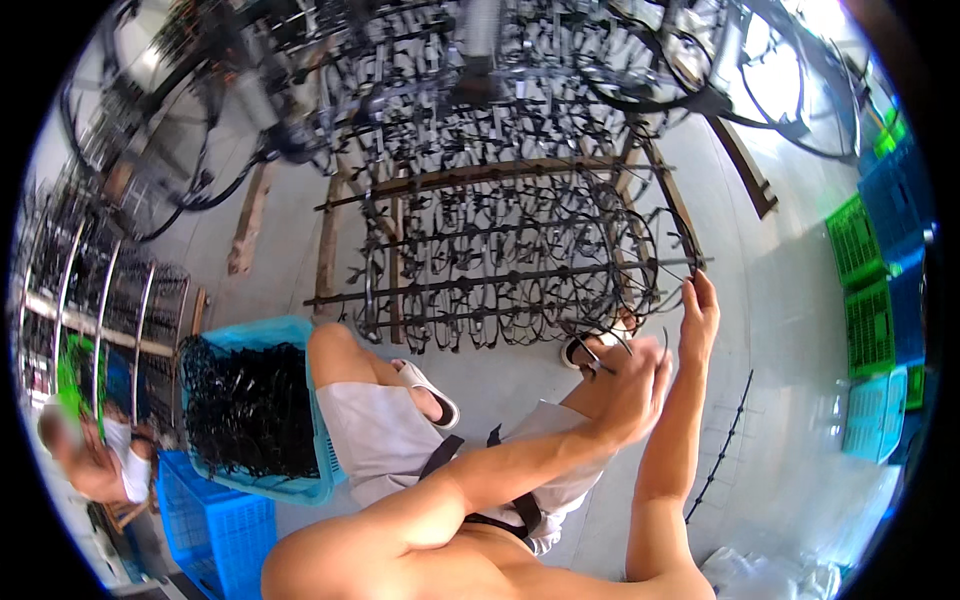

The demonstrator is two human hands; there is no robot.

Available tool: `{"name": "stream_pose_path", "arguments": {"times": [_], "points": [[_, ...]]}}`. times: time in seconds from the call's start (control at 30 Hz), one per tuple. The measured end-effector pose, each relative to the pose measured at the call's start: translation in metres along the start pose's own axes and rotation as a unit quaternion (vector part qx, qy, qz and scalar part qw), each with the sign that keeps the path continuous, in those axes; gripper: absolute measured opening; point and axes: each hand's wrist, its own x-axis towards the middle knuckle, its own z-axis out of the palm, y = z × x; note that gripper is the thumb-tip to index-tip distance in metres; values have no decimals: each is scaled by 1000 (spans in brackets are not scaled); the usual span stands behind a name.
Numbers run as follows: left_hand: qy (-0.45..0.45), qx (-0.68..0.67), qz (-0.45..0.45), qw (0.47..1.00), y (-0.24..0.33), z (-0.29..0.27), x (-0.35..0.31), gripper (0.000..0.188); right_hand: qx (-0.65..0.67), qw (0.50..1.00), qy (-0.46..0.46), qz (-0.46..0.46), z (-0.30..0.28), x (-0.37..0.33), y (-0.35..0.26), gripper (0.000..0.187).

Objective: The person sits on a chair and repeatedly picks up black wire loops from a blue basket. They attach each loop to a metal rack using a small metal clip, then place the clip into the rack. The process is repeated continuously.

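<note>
Left hand [632,392] is closed in a narrow pinch on a small black plastic frame piece [598,362], held just short of the rack so it can be worked at chest level. Right hand [698,312] is raised just beyond it, fingers half-open and touching the near right end of the loaded rod [500,275], which looks like it steadies the rod while pieces sit on it.

Wooden rack [480,172] stands directly ahead of both hands, with several horizontal rods strung with rows of black frame pieces hung side by side, likely so they stay separated and none touch.

Blue basket [300,330], heaped with the same black pieces, sits on a blue crate [215,530] to the left of the left forearm, within easy reach as the supply. A bare rod [720,445] lies on the floor [800,330] to the right of the right forearm. Green and blue crates [880,300] are stacked well off to the right. Another person [95,460] sits far left, apart from this work.
</note>
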Motion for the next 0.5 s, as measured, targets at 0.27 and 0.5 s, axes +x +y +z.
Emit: {"name": "stream_pose_path", "arguments": {"times": [0.27,0.5], "points": [[-125,-436,-8,891,42,-179,-38,29,-259,954,-3,-153,-20,-2,-9,33],[180,319,55,929,-105,-353,-56,26,-583,714,-154,-357,-20,65,31,54]]}}
